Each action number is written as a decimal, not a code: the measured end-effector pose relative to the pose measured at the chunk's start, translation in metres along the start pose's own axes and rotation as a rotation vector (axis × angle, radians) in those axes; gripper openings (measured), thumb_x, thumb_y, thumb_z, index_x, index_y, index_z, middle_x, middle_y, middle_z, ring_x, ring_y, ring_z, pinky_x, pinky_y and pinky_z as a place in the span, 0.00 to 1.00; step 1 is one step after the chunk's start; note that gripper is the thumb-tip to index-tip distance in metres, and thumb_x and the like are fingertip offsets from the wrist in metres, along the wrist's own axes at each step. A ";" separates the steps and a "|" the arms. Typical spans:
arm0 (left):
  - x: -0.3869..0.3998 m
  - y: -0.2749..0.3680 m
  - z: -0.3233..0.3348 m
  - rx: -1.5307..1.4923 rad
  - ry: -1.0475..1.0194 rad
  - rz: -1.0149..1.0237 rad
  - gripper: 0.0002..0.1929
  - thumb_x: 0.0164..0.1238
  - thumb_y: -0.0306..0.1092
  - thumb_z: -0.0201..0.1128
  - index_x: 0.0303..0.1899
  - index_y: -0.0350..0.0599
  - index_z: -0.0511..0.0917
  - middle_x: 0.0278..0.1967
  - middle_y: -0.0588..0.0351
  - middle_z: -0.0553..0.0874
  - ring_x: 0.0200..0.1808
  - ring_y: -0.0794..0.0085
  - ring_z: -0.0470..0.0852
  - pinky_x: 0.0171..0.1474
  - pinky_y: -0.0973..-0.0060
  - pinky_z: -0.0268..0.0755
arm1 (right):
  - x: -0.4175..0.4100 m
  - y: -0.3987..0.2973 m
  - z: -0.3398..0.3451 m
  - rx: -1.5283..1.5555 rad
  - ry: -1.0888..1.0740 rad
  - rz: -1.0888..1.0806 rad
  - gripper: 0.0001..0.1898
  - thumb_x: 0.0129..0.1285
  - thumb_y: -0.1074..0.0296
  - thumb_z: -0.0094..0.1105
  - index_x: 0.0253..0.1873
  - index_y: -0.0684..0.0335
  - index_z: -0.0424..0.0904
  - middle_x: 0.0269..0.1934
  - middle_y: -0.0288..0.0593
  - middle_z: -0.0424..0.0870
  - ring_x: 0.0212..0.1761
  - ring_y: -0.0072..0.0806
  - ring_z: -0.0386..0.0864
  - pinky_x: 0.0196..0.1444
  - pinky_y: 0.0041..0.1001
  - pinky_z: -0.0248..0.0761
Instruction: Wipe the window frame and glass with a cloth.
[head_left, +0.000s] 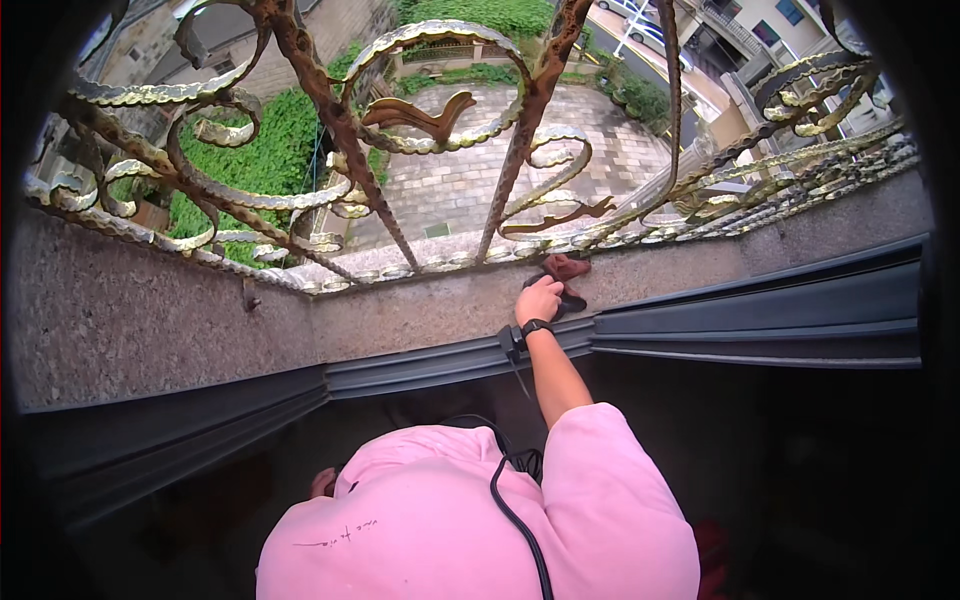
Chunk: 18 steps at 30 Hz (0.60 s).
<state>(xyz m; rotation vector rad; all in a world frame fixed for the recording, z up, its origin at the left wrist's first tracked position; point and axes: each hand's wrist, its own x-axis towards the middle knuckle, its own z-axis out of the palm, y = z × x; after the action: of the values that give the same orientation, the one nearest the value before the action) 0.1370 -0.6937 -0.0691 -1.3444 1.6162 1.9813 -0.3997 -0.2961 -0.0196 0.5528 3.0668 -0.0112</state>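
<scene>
My right hand (538, 300), with a black band on its wrist, reaches out to the stone window ledge (420, 307). Its curled fingers hold a crumpled reddish-brown and black cloth (568, 267) against the ledge, close to the foot of the metal railing. The hand covers part of the cloth. A small black device (511, 341) with a thin strap hangs beside the wrist. At the lower left, a small part of my left hand (323, 483) shows in shadow beside the pink shirt; its fingers and anything in them are hidden.
A rusty scrolled iron railing (517, 150) with flaking paint stands along the ledge's outer edge. Dark metal window tracks (457, 364) run along the inner edge. A bolt (250, 296) sticks out at left. Far below are paving and greenery. A black cable (517, 517) hangs over the shirt.
</scene>
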 end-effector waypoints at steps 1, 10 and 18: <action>-0.002 0.003 0.000 -0.014 -0.017 -0.023 0.22 0.60 0.41 0.56 0.57 0.50 0.68 0.51 0.55 0.76 0.47 0.71 0.77 0.47 0.71 0.69 | -0.004 -0.002 -0.001 0.023 0.010 -0.007 0.10 0.60 0.69 0.47 0.43 0.69 0.66 0.37 0.51 0.69 0.30 0.40 0.78 0.31 0.29 0.77; -0.047 0.031 0.035 -0.086 0.180 -0.114 0.21 0.59 0.41 0.58 0.54 0.49 0.71 0.49 0.56 0.78 0.44 0.71 0.77 0.42 0.72 0.70 | -0.022 -0.013 -0.008 0.393 -0.120 -0.048 0.14 0.58 0.68 0.49 0.44 0.69 0.60 0.42 0.65 0.70 0.36 0.55 0.77 0.40 0.44 0.74; -0.048 -0.038 0.014 -0.307 0.353 -0.148 0.17 0.58 0.37 0.58 0.50 0.46 0.76 0.41 0.55 0.81 0.38 0.74 0.79 0.37 0.73 0.71 | 0.043 0.058 -0.027 0.096 -0.083 0.132 0.18 0.57 0.65 0.53 0.50 0.63 0.62 0.44 0.58 0.69 0.39 0.56 0.76 0.40 0.44 0.72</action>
<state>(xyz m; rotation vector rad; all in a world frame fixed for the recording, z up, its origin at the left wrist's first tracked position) 0.1821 -0.6522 -0.0570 -1.9621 1.3259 2.0497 -0.4203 -0.2263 0.0057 0.7386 2.9549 -0.1743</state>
